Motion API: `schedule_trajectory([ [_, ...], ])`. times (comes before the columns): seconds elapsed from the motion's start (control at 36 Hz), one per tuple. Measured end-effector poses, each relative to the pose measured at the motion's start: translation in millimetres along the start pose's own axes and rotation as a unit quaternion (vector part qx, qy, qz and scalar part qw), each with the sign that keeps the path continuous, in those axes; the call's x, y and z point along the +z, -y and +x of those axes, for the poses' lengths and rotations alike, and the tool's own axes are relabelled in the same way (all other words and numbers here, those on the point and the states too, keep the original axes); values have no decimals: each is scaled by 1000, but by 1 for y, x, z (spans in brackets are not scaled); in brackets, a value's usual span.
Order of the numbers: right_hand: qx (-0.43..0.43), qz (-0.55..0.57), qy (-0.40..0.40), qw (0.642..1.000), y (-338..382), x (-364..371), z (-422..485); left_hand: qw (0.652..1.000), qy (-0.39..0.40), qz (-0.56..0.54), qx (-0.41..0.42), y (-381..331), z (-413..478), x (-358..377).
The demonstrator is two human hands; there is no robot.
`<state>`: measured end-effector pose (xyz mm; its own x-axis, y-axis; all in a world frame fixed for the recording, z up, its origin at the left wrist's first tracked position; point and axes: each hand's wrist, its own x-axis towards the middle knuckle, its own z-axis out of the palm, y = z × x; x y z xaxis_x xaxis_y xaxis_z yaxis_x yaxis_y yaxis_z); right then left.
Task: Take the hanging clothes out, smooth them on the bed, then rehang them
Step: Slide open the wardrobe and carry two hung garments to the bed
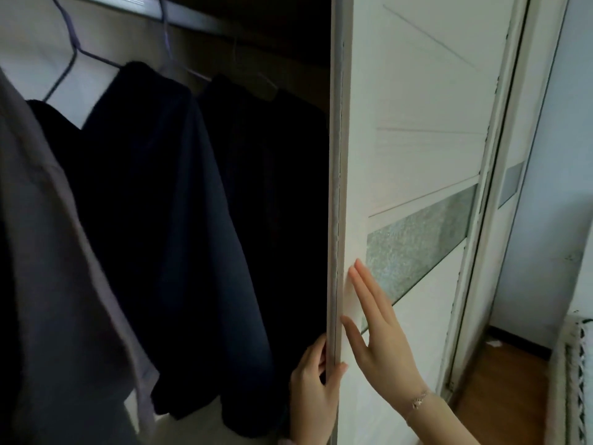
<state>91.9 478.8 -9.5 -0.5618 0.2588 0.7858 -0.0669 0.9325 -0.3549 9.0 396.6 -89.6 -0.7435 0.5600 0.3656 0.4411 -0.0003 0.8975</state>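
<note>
**Head view.** The wardrobe stood open on the left, and its white sliding door [417,139] filled the middle of the frame. The left hand [313,387] grasped the door's leading edge [335,187] low down. Its fingers were curled round behind the edge and its thumb [340,369] lay on the front face. The right hand [382,338] was flat and unclenched, with straight fingers pressed against the door face just beside the edge. Its fingertips reached the lower end of a frosted glass band [417,239] that crossed the door at a slant. A thin bracelet [418,401] circled the right wrist.

The clothes hung inside the wardrobe, left of the door and apart from both hands. Nearest the camera, at far left, was a grey garment [48,252]. Behind it hung a black garment [54,130], of which only the shoulder showed. A navy garment [167,220] came next. Furthest in, close to the door edge, was a second black garment [272,187], largely lost in shadow. A blue wire hanger [73,59] rose above the left garments toward the rail [192,17], which ran across the top of the opening. Paler hangers further right were too dim to make out.

Right of the door were a second white door panel [500,155], a pale wall [561,155] and a strip of wood floor [507,380]. A white patterned object [574,380] at the right edge could not be identified.
</note>
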Motion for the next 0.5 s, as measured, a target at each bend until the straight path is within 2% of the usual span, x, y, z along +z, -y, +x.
schedule_trajectory([
  [0.19, 45, 49, 17, 998, -40, -11, 12, 999, 15, -30, 28, 2, 31, 38],
  [0.5, 108, 72, 36, 991, -90, -30, 30, 998, 53, -9, 13, -2, 74, 88],
])
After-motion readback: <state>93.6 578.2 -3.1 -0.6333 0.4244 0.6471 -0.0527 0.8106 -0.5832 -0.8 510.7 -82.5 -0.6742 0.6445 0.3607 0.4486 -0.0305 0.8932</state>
